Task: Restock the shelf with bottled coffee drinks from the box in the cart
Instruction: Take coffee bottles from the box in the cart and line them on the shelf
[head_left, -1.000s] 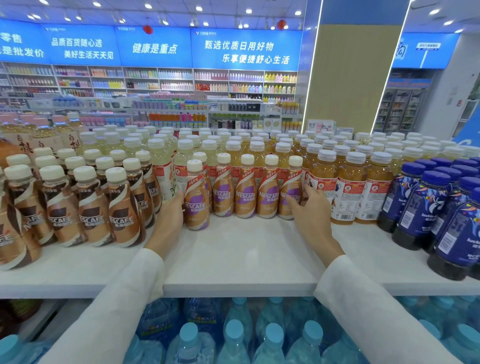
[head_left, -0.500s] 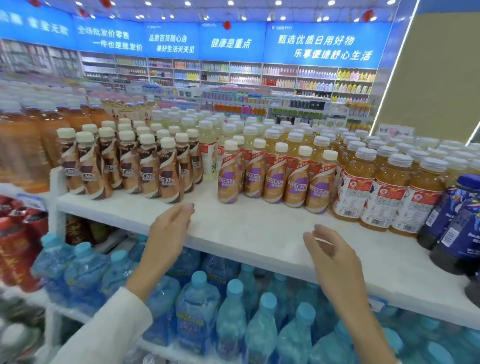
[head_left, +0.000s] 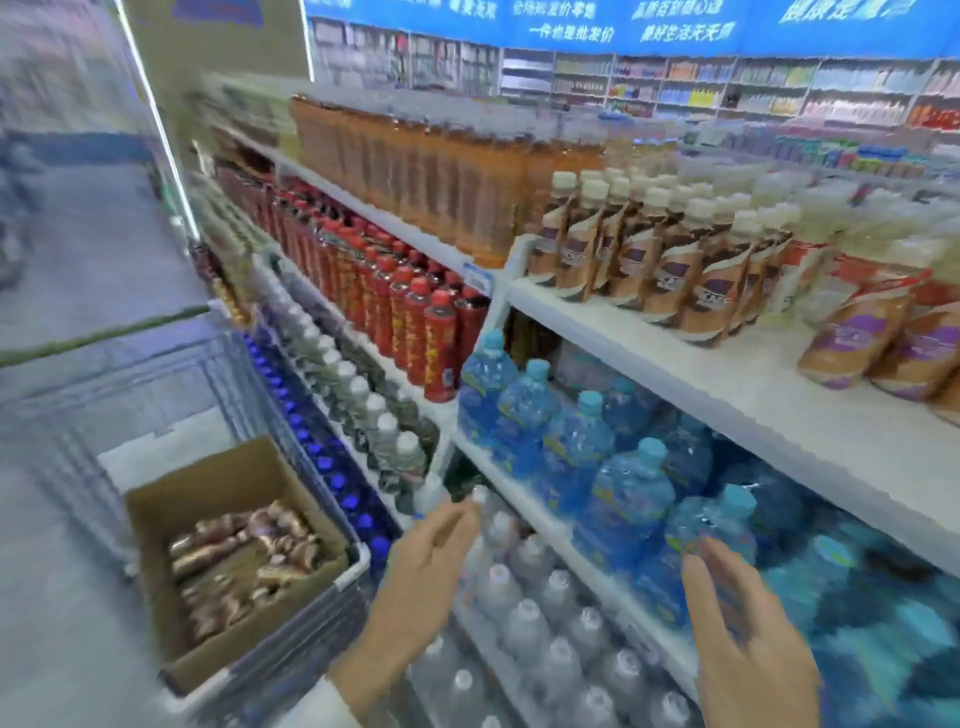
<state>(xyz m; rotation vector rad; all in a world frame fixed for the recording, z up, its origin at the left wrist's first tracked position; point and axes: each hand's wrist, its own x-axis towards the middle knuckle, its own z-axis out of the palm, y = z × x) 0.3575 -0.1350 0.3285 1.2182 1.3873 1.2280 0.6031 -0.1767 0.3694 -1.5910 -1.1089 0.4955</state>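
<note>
**Figure: Both hands empty, view turned toward the box in the cart**

The left hand (head_left: 421, 566) and the right hand (head_left: 737, 623) are shown with fingers spread loosely and nothing held, both in front of the lower shelf tiers. The stock to be moved, the bottled coffee drinks (head_left: 244, 566), is seen lying on its side in an open cardboard box (head_left: 156, 519) seated in the wire cart (head_left: 291, 639), to the left of the left hand. The destination is the white shelf (head_left: 727, 384), on which standing coffee bottles (head_left: 639, 260) occupy the rear and a bare strip is left along the front edge. The picture is heavily blurred, so labels and exact bottle count in the box cannot be told.

The bottles are judged to be small, rigid plastic, fairly light, with smooth sleeves that may slip; a hold around the body just below the shoulder is judged most secure, and several might be taken at once. Being laid flat, each would need to be turned upright before placing.

Between box and shelf, the box wall and the cart rim must be cleared. Blue water bottles (head_left: 576, 457) and clear bottles (head_left: 524, 623) stand close beneath the hands, and red-capped bottles (head_left: 415, 312) lie just beyond the cart; none is judged to block the lift itself
</note>
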